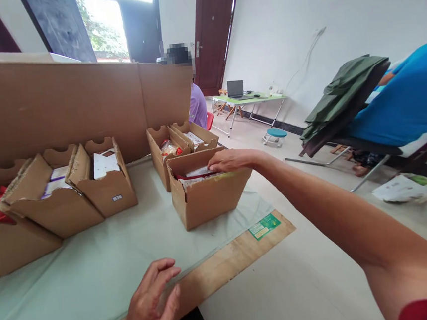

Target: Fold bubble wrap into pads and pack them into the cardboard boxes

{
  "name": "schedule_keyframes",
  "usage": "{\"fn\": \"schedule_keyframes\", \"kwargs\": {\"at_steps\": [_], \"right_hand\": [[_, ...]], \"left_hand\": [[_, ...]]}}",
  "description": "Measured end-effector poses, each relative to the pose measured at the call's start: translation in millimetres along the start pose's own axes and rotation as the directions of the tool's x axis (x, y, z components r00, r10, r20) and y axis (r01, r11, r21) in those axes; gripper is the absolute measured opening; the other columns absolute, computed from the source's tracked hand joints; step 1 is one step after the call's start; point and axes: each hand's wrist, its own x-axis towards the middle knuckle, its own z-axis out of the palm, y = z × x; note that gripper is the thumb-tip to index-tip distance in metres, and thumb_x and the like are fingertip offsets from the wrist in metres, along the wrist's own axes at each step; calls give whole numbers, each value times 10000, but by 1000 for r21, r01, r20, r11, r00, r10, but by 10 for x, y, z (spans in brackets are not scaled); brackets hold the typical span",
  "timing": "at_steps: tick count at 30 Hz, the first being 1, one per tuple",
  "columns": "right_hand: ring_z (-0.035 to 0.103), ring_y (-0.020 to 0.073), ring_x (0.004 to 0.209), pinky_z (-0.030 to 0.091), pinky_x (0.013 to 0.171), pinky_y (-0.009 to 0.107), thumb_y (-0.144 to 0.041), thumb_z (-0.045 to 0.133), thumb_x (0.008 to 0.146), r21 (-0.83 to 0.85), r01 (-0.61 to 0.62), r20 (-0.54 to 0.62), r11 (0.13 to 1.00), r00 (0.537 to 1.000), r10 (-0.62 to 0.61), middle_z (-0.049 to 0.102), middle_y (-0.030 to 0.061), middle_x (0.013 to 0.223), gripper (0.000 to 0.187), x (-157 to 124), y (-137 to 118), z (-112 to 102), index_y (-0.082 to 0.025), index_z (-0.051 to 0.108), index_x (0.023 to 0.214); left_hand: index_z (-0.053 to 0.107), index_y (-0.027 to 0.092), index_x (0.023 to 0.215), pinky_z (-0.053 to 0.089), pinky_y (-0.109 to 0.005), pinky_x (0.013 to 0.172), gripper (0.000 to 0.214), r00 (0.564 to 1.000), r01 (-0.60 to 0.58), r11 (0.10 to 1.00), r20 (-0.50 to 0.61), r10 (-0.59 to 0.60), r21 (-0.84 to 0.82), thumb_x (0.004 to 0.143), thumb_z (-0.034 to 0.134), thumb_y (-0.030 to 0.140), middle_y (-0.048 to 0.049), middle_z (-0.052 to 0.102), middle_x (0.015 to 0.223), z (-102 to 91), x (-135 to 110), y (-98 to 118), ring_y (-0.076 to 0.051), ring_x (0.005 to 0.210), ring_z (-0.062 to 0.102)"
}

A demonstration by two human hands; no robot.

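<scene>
Box (211, 197), frame centre | right hand (230, 159) over its rim, fingertips dipping inside, grip cannot be told | left hand (149, 302), bottom centre, fingers released, near table edge (230, 260)

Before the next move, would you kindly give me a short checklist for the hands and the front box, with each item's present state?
1. Left hand free: ok, it holds nothing, fingers loosely bent near the table's near edge.
2. Right hand gripping something: cannot tell, its fingers are over the opening of the front box.
3. Front box upright: ok, it stands on the pale cloth.
4. Front box back from the near edge: ok, cloth shows between it and the bare wood strip.
5. Contents identifiable: cannot tell, pale and red items show only partly.
</scene>
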Motion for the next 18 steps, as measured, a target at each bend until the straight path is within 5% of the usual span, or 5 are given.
{"fn": "schedule_keyframes", "kwargs": {"at_steps": [5,10,13,15,18], "right_hand": [[711,179,821,507,710,250,-193,542,922,62,-17,117,998,993,9,795,26,918,244,88,5,95,-188,780,872],[700,225,851,502,767,323,-229,494,944,119,-149,-190,982,967,170,793,75,960,276,-289,25,-34,-184,765,912],[701,271,961,513,850,387,-271,516,937,242,-226,-511,944,797,322,788,103,1066,244,-706,170,32,-216,752,964],[705,290,993,532,882,423,-326,578,901,415,-236,-668,879,577,470,786,96,1073,186,-989,309,241,-255,743,948],[716,326,1045,575,885,482,-435,658,817,694,-172,-585,699,431,687,770,103,1081,302,-1294,482,745,-257,724,1052]], "left_hand": [[760,282,1103,646,-227,745,219,997,-15,999,81,12,41,985,582,324,-92,745,1155,-77,-101,-138,-209,1029,760],[771,249,1065,637,-286,855,224,1000,12,999,17,-13,37,976,603,368,-117,741,1161,-149,-39,-168,-225,1048,744],[772,247,1053,642,-311,813,253,997,83,997,1,-83,-4,974,596,412,-126,727,1189,-138,82,-70,-239,1035,729],[759,250,1102,644,-312,760,261,992,123,991,13,-122,-47,961,601,404,-123,717,1202,-105,199,-1,-237,993,729],[658,264,1324,636,-366,836,395,981,193,971,47,-189,-137,943,589,339,-127,664,1322,50,397,64,-252,1077,714]]}}
